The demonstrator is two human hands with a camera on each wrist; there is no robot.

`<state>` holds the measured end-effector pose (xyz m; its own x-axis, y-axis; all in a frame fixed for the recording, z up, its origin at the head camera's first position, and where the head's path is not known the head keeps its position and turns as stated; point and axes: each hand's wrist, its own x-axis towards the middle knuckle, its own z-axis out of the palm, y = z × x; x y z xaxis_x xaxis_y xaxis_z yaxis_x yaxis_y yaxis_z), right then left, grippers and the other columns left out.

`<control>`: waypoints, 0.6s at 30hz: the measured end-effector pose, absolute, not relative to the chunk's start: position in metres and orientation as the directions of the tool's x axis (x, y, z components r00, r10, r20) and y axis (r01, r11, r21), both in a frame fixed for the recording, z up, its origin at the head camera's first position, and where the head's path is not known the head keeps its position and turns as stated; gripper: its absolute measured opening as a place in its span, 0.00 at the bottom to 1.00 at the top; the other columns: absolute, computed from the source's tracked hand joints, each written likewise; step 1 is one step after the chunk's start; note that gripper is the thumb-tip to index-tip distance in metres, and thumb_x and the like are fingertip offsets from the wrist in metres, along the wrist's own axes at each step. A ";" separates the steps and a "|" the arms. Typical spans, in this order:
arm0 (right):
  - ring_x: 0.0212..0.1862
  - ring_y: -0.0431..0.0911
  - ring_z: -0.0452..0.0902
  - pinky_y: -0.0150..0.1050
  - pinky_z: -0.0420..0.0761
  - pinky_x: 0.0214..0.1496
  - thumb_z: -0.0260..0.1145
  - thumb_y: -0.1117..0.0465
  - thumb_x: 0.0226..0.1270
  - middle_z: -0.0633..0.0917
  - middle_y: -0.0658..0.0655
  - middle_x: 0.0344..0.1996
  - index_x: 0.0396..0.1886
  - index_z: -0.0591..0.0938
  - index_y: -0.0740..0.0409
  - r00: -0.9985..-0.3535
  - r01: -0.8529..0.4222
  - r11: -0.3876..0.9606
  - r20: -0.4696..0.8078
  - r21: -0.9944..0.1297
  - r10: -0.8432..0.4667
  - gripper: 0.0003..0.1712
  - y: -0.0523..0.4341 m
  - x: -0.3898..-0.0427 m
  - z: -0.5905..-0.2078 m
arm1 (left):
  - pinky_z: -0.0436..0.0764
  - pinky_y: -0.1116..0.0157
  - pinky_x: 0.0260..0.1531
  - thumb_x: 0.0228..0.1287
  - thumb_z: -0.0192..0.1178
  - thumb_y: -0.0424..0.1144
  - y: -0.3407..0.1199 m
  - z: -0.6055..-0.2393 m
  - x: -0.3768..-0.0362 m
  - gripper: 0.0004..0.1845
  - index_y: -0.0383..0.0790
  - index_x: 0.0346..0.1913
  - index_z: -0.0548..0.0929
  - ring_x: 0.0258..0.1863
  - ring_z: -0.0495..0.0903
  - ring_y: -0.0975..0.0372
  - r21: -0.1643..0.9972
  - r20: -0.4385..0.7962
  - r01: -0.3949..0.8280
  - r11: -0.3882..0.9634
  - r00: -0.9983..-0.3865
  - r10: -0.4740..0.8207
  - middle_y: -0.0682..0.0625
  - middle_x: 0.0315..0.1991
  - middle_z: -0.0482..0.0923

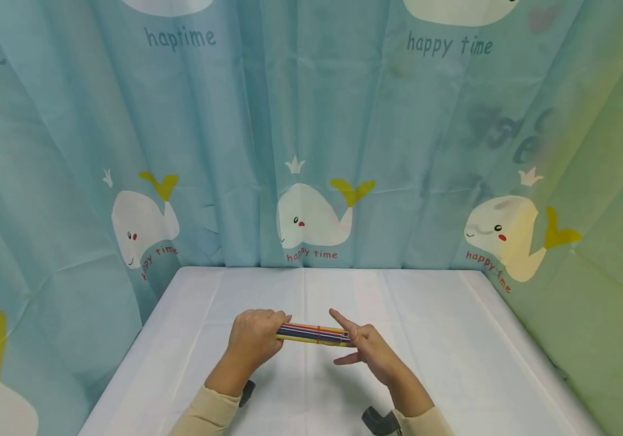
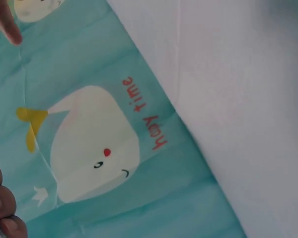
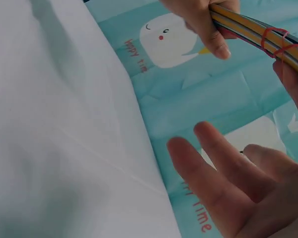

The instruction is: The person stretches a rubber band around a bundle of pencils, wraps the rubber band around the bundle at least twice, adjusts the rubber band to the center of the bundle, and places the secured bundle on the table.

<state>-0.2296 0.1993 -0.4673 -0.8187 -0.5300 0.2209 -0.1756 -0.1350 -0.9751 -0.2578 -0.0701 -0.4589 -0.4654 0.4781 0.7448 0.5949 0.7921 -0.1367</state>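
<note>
A bundle of coloured pencils point(image 1: 306, 333) in yellow, red, white and dark blue is held level above the table. My left hand point(image 1: 257, 336) grips its left end; in the left wrist view only curled fingers point(image 2: 2, 206) show at the lower left. My right hand point(image 1: 373, 348) is at the bundle's right end with fingers spread. From the right wrist view, one fingertip touches the bundle beside a red rubber band point(image 3: 275, 42), while several other fingers point(image 3: 223, 183) stretch out away from it. The bundle's far right end is hidden by the hand.
A white-covered table point(image 1: 267, 290) lies beneath both hands. Blue-green curtains point(image 1: 235, 151) printed with whales rise behind and along the sides. Dark camera mounts point(image 1: 379, 421) sit under the wrists.
</note>
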 end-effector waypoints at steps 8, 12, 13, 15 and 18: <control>0.65 0.69 0.63 0.56 0.80 0.43 0.50 0.53 0.78 0.61 0.65 0.71 0.48 0.80 0.79 -0.911 -0.088 -0.094 0.118 -0.992 -0.395 0.29 0.187 -0.224 -0.462 | 0.58 0.69 0.10 0.61 0.61 0.42 -0.077 -0.456 -0.259 0.14 0.43 0.19 0.77 0.08 0.63 0.63 -0.300 0.794 0.594 0.746 -0.278 0.541 0.53 0.11 0.69; 0.53 0.58 0.79 0.53 0.81 0.43 0.53 0.55 0.76 0.59 0.66 0.72 0.34 0.82 0.80 -0.924 -0.069 -0.037 0.078 -0.997 -0.375 0.28 0.182 -0.222 -0.450 | 0.55 0.70 0.10 0.69 0.53 0.42 -0.075 -0.450 -0.258 0.21 0.43 0.16 0.72 0.07 0.61 0.62 -0.362 0.838 0.588 0.724 -0.136 0.529 0.52 0.10 0.66; 0.53 0.56 0.79 0.51 0.82 0.43 0.55 0.55 0.76 0.59 0.66 0.72 0.32 0.82 0.79 -0.924 -0.072 -0.012 0.071 -0.997 -0.376 0.27 0.182 -0.223 -0.448 | 0.55 0.70 0.10 0.70 0.53 0.43 -0.074 -0.449 -0.258 0.21 0.43 0.16 0.72 0.07 0.61 0.62 -0.370 0.838 0.587 0.720 -0.122 0.531 0.52 0.10 0.66; 0.57 0.57 0.76 0.46 0.82 0.44 0.58 0.56 0.73 0.61 0.66 0.71 0.27 0.83 0.76 -0.925 -0.080 0.041 0.059 -0.996 -0.376 0.25 0.183 -0.224 -0.445 | 0.57 0.69 0.10 0.70 0.52 0.42 -0.073 -0.446 -0.258 0.21 0.43 0.16 0.72 0.08 0.63 0.62 -0.379 0.827 0.592 0.711 -0.129 0.548 0.52 0.10 0.67; 0.63 0.61 0.70 0.40 0.79 0.45 0.62 0.59 0.67 0.64 0.64 0.70 0.26 0.86 0.70 -0.932 -0.085 0.106 0.042 -0.991 -0.360 0.18 0.183 -0.225 -0.443 | 0.58 0.69 0.10 0.71 0.51 0.43 -0.073 -0.445 -0.257 0.21 0.44 0.16 0.72 0.08 0.63 0.62 -0.387 0.807 0.593 0.706 -0.152 0.570 0.52 0.10 0.67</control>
<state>-0.2254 0.1827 -0.4432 -0.9321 -0.3597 0.0417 -0.0851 0.1057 -0.9907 -0.2571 -0.0727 -0.4449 -0.1524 0.5704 0.8071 0.5926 0.7063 -0.3872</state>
